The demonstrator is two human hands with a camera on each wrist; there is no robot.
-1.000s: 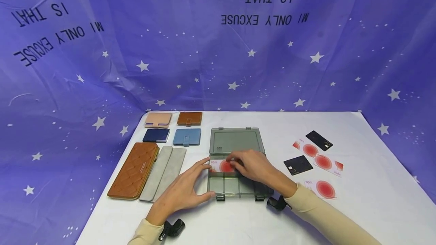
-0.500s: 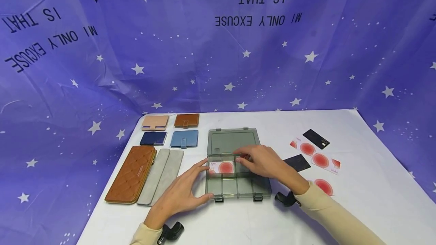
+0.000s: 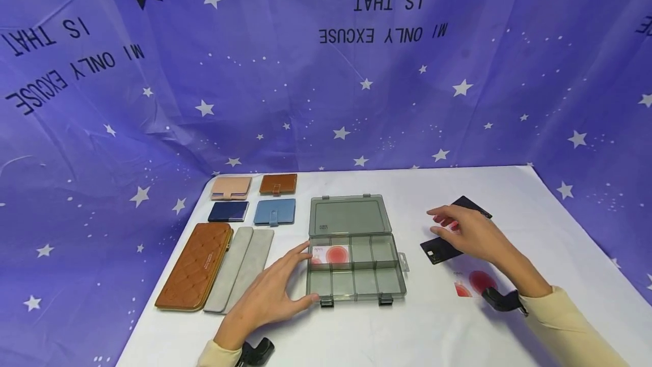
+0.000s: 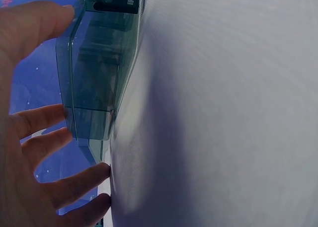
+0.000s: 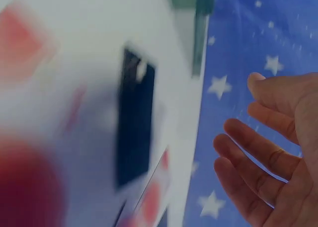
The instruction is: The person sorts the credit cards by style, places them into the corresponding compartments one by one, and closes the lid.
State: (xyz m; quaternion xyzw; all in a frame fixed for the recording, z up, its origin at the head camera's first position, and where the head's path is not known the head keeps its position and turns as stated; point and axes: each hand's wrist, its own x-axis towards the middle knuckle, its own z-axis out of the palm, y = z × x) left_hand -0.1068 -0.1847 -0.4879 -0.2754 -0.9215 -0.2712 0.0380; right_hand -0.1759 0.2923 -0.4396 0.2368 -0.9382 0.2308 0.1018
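A translucent grey-green divided box (image 3: 356,267) lies open on the table, its lid (image 3: 351,215) folded back. A white card with red circles (image 3: 331,254) lies in its rear left compartments. My left hand (image 3: 272,290) spreads along the box's left side; in the left wrist view its fingertips are at the box wall (image 4: 97,68). Over the cards at the right hovers my right hand (image 3: 474,234), fingers loosely bent with nothing between them. Black cards (image 3: 440,250) (image 5: 135,122) show beside it, and a red-and-white card (image 3: 479,282) lies in front. Other red-and-white cards are mostly hidden beneath the hand.
Left of the box lie a brown quilted wallet (image 3: 196,265) and a grey folding case (image 3: 239,271). Behind them are a pink (image 3: 231,187), a brown (image 3: 278,183), a navy (image 3: 228,211) and a blue (image 3: 275,211) small card holder. A purple star-patterned cloth (image 3: 326,72) hangs behind the table.
My right hand has let go of the red-and-white card in the box and moved right, over the loose cards. My left hand stays beside the box.
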